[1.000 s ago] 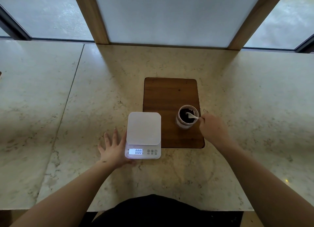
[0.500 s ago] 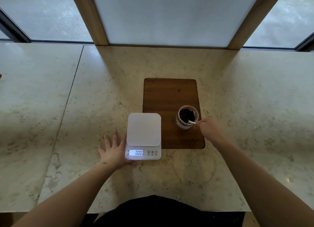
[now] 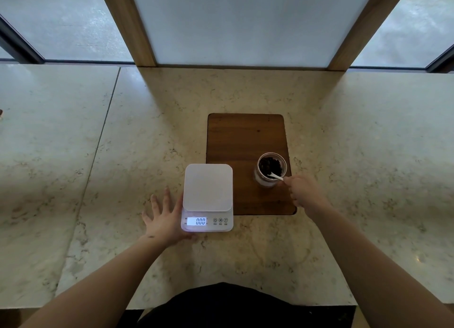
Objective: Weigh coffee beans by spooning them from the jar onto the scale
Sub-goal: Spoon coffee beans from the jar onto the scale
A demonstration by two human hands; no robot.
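Observation:
A white digital scale [image 3: 207, 187] sits on the marble counter, its lit display reading 000 and its platform bare. To its right, a small glass jar [image 3: 262, 181] of dark coffee beans [image 3: 269, 166] stands on a wooden board [image 3: 242, 140]. My right hand [image 3: 303, 192] pinches the handle of a white spoon [image 3: 276, 176], whose bowl dips into the beans. My left hand [image 3: 163, 219] lies flat on the counter with fingers spread, touching the scale's left side.
The marble counter [image 3: 98, 180] stretches wide to both sides, with a seam line at the left. A white panel framed by wooden posts [image 3: 127, 25] rises at the back. The counter's front edge runs just before my body.
My right hand has drawn back a little toward me, and the spoon's bowl has shifted to the near edge of the jar. My left hand and the scale have stayed put.

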